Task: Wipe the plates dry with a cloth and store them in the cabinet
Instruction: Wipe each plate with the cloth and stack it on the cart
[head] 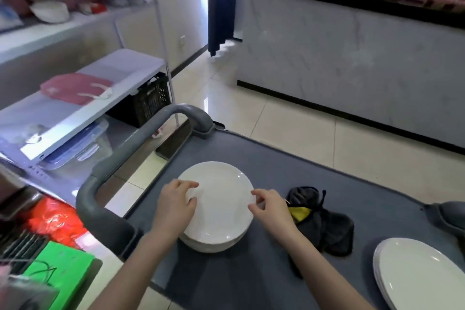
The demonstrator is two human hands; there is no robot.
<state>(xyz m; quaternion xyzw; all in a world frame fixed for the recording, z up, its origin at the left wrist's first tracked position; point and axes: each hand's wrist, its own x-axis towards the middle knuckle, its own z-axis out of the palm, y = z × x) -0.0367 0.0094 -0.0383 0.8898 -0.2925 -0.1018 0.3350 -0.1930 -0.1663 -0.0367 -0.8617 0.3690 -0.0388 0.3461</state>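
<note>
1. A stack of plates, white and round, sits on the grey tabletop of a cart, towards its left side, near the curved grey handle.
2. The top plate lies flat on that stack and is held from both sides.
3. The left hand is at the plate's left rim. Its grip is closed on the edge, with fingers curled over the upper face and the thumb tucked in beside them.
4. The right hand is at the opposite rim. Its grip is a light pinch, with bent fingertips touching the plate's right edge.
5. A dark cloth with a yellow patch lies crumpled on the tabletop just to the right of the stack, beside the right wrist. Neither hand touches it.
6. A second stack of white plates sits further right, well apart from the first and partly cut off by the picture's lower edge.
7. Left of the cart stands a white shelf with a pink bag on it and a black crate underneath.
8. Across the tiled floor is a marble-fronted counter, and a blue curtain hangs at the doorway.
</note>
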